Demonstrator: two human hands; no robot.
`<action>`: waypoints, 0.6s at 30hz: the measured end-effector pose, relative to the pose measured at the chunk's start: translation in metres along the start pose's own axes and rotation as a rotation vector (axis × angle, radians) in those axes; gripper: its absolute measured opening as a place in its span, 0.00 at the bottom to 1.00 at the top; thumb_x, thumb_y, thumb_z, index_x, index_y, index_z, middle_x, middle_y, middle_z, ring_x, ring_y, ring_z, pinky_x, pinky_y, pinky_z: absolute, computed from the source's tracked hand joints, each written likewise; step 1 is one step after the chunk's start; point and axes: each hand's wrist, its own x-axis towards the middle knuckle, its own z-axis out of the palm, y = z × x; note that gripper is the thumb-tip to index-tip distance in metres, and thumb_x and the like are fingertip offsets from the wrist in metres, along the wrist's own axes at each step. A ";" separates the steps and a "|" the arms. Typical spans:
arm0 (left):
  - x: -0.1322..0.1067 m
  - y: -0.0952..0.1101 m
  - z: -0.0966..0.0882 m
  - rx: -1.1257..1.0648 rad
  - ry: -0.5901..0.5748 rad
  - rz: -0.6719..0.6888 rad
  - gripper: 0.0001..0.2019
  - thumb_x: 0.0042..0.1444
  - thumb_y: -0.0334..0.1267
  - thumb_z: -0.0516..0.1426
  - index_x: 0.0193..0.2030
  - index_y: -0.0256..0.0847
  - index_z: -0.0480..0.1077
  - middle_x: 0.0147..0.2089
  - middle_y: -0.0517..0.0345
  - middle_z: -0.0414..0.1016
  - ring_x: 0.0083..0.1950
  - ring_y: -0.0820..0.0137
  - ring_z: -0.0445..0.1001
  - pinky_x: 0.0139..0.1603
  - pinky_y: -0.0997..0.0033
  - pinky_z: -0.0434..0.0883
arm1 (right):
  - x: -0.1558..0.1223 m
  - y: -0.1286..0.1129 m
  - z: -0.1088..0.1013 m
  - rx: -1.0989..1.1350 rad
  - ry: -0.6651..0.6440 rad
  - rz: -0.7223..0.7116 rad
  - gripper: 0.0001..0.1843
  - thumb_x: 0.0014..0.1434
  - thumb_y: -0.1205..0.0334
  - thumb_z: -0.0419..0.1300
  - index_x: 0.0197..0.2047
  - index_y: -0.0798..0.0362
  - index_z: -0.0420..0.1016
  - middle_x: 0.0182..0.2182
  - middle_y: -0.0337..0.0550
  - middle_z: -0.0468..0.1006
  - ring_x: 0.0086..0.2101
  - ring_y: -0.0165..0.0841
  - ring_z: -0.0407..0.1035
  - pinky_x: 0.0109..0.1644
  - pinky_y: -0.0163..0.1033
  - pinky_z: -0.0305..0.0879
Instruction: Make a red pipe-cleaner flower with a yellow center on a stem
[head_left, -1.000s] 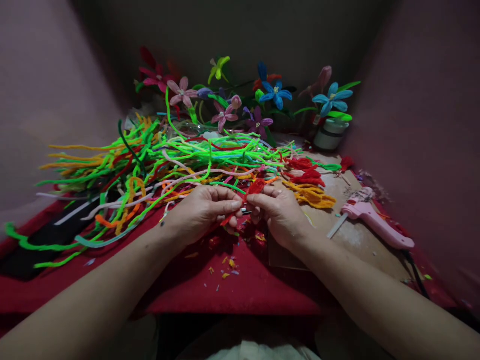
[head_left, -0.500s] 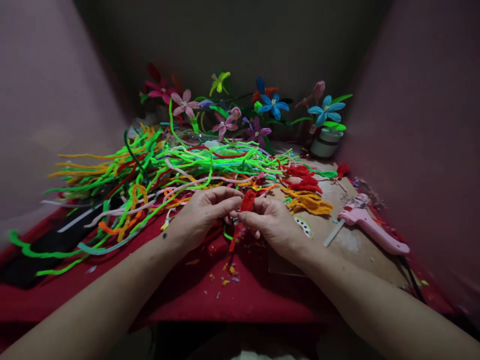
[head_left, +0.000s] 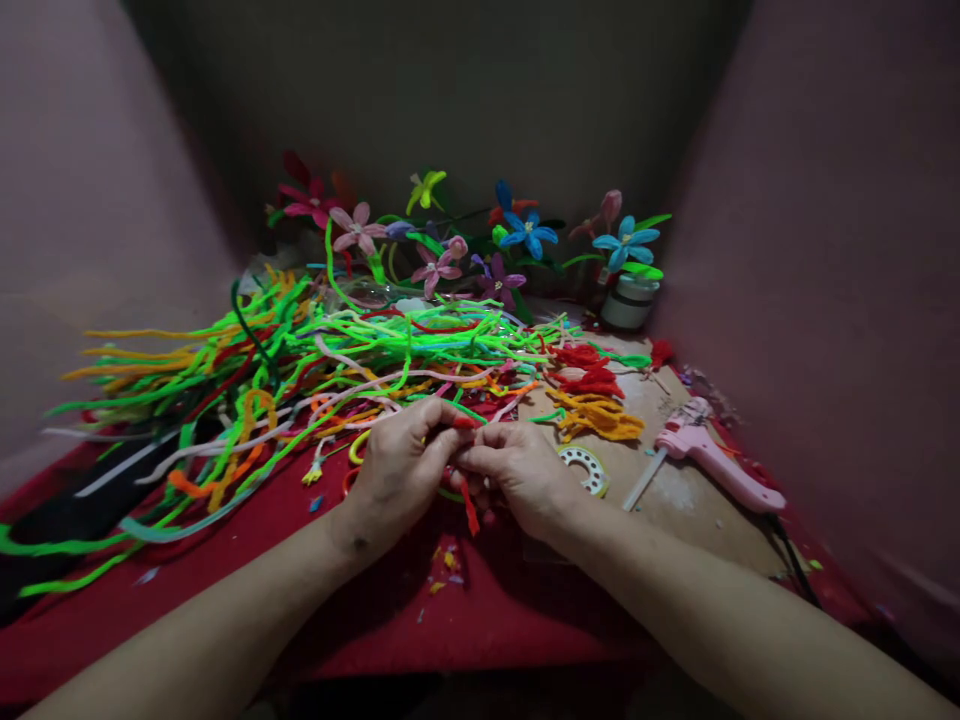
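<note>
My left hand (head_left: 401, 460) and my right hand (head_left: 517, 472) meet over the red cloth (head_left: 465, 610), fingers pinched together on a red pipe cleaner (head_left: 469, 505). Its loose end hangs down between the two hands, and a short red tip shows at my left fingertips. Just beyond the hands lies a big heap of pipe cleaners (head_left: 300, 360), mostly neon green with orange, pink and red. Small bundles of red pieces (head_left: 589, 370) and orange pieces (head_left: 596, 415) lie to the right of the heap.
A pink glue gun (head_left: 712, 460) rests on a brown board (head_left: 675, 500) at right, near a roll of tape (head_left: 589, 468). Finished pipe-cleaner flowers (head_left: 525, 232) stand at the back beside a white jar (head_left: 626, 302). Scraps dot the cloth.
The red pipe cleaner was held up between my fingertips; now both hands have dropped lower and closer together, with its end pointing down. The view has tilted, so everything sits lower in frame.
</note>
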 end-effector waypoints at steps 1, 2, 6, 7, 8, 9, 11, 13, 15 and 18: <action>0.000 0.000 0.001 0.074 0.051 0.077 0.03 0.48 0.33 0.58 0.26 0.39 0.72 0.26 0.59 0.73 0.29 0.71 0.70 0.31 0.73 0.66 | 0.001 0.000 0.000 0.012 0.003 0.016 0.09 0.43 0.63 0.61 0.18 0.55 0.66 0.11 0.31 0.67 0.11 0.22 0.55 0.13 0.28 0.48; 0.000 0.000 0.002 0.108 0.070 0.106 0.03 0.48 0.33 0.58 0.26 0.39 0.72 0.26 0.59 0.73 0.30 0.71 0.70 0.32 0.73 0.66 | 0.001 0.000 -0.001 0.021 0.011 0.029 0.08 0.43 0.63 0.61 0.17 0.55 0.66 0.11 0.32 0.67 0.11 0.21 0.55 0.13 0.28 0.48; 0.004 0.005 -0.001 -0.065 -0.132 -0.121 0.06 0.50 0.38 0.58 0.30 0.39 0.73 0.24 0.60 0.72 0.24 0.71 0.68 0.24 0.74 0.64 | 0.001 -0.001 -0.003 -0.013 0.023 0.055 0.08 0.42 0.64 0.60 0.17 0.56 0.68 0.12 0.33 0.69 0.11 0.21 0.55 0.14 0.28 0.49; 0.005 0.006 -0.001 -0.077 -0.154 -0.131 0.06 0.50 0.39 0.58 0.29 0.39 0.73 0.23 0.60 0.72 0.23 0.72 0.67 0.24 0.74 0.64 | 0.001 -0.001 -0.004 -0.023 0.011 0.059 0.08 0.43 0.64 0.60 0.17 0.55 0.68 0.12 0.33 0.69 0.11 0.21 0.56 0.14 0.28 0.49; 0.006 0.006 -0.002 -0.047 -0.148 -0.091 0.06 0.50 0.39 0.58 0.28 0.39 0.73 0.24 0.59 0.72 0.24 0.71 0.68 0.25 0.74 0.64 | 0.001 -0.001 -0.004 -0.027 -0.002 0.056 0.07 0.43 0.63 0.60 0.17 0.55 0.69 0.12 0.33 0.69 0.12 0.22 0.57 0.14 0.28 0.50; 0.006 0.005 -0.002 0.015 -0.118 -0.010 0.06 0.50 0.38 0.58 0.27 0.39 0.73 0.25 0.59 0.72 0.26 0.71 0.68 0.28 0.73 0.64 | 0.001 0.000 -0.005 -0.030 -0.015 0.052 0.07 0.43 0.63 0.60 0.18 0.55 0.69 0.12 0.33 0.69 0.12 0.22 0.58 0.14 0.28 0.51; 0.006 0.002 -0.002 0.163 -0.034 0.203 0.05 0.50 0.36 0.58 0.26 0.40 0.74 0.27 0.57 0.73 0.30 0.70 0.69 0.33 0.72 0.65 | 0.001 -0.001 -0.005 -0.036 -0.016 0.044 0.07 0.43 0.64 0.60 0.17 0.55 0.69 0.12 0.32 0.68 0.12 0.22 0.58 0.14 0.28 0.52; 0.007 0.000 -0.001 0.263 0.037 0.366 0.05 0.51 0.36 0.58 0.26 0.41 0.74 0.28 0.57 0.73 0.33 0.69 0.69 0.37 0.70 0.64 | 0.001 -0.002 -0.005 -0.038 0.001 0.045 0.07 0.42 0.65 0.60 0.17 0.55 0.68 0.11 0.32 0.67 0.11 0.22 0.57 0.14 0.28 0.51; 0.009 0.000 -0.001 0.287 0.068 0.368 0.06 0.51 0.36 0.57 0.25 0.41 0.73 0.28 0.57 0.73 0.33 0.69 0.68 0.37 0.71 0.64 | 0.000 -0.004 -0.005 -0.016 0.024 0.048 0.09 0.41 0.65 0.61 0.16 0.55 0.66 0.11 0.33 0.68 0.12 0.22 0.58 0.15 0.28 0.51; 0.015 0.002 -0.005 0.110 0.018 0.082 0.10 0.55 0.39 0.55 0.27 0.39 0.72 0.28 0.59 0.72 0.30 0.72 0.68 0.32 0.74 0.64 | -0.001 -0.007 -0.006 0.038 0.040 0.010 0.13 0.42 0.63 0.63 0.15 0.55 0.64 0.13 0.35 0.70 0.13 0.22 0.58 0.17 0.30 0.52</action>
